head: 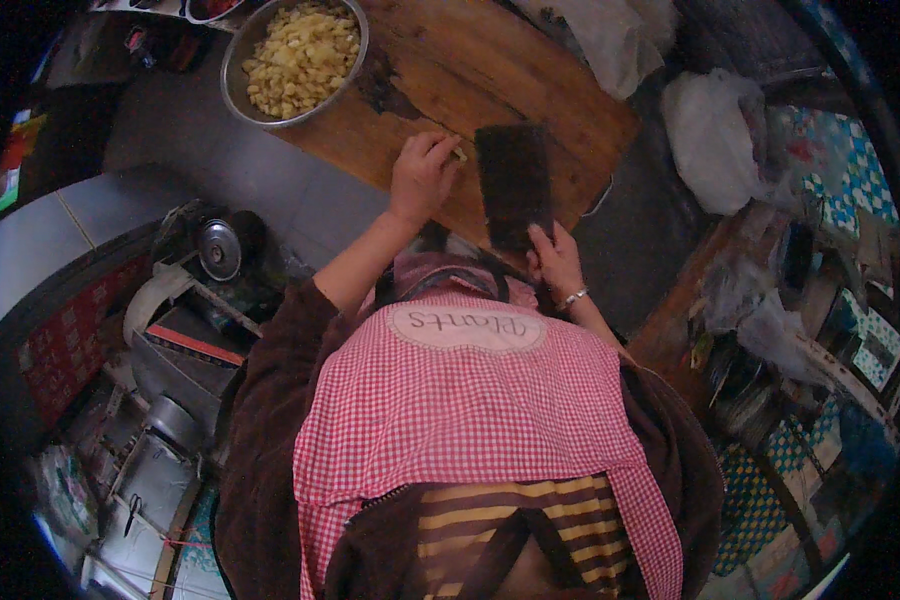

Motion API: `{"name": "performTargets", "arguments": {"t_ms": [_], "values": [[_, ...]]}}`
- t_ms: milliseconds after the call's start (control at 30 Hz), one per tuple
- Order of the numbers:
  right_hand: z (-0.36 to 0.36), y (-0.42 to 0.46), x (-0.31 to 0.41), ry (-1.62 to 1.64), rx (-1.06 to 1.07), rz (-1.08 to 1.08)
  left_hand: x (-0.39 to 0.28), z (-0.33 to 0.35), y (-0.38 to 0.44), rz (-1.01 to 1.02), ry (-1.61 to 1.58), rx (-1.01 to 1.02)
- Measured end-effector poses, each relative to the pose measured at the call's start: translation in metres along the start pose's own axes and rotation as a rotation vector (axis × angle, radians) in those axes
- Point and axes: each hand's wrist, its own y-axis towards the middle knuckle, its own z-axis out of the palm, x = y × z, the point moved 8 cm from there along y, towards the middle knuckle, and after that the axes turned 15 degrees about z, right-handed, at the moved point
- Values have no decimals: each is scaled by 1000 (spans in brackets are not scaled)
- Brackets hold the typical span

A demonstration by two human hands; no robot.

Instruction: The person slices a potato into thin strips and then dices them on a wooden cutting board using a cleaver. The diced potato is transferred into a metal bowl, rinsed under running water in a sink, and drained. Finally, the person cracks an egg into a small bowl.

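A dark, broad-bladed cleaver (516, 180) is gripped at its near end by my right hand (559, 259), its blade over the wooden cutting board (487, 67). To the left of the blade, my left hand (424, 171) pinches a small pale yellow piece of food (459, 153) between thumb and fingers. A gap separates that piece from the blade. Beyond my left hand, at the board's left end, stands a round metal bowl (227, 82) heaped with diced pale yellow pieces (304, 60), perhaps potato. A dark, worn patch (390, 94) marks the board beside the bowl.
White plastic bags (712, 139) sit right of the board, and another bag (607, 45) overlaps its far right edge. Part of a second bowl (214, 7) with red contents shows at the top left. A metal pot (171, 420) and scissors (133, 514) are at lower left.
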Motion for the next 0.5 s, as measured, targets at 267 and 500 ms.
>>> {"name": "performTargets", "arguments": {"t_ms": [267, 500], "values": [[72, -10, 65, -227, 117, -129, 9, -51, 13, -140, -2, -198], [144, -52, 193, -57, 309, -206, 57, -171, 64, 98, 450, -473]]}}
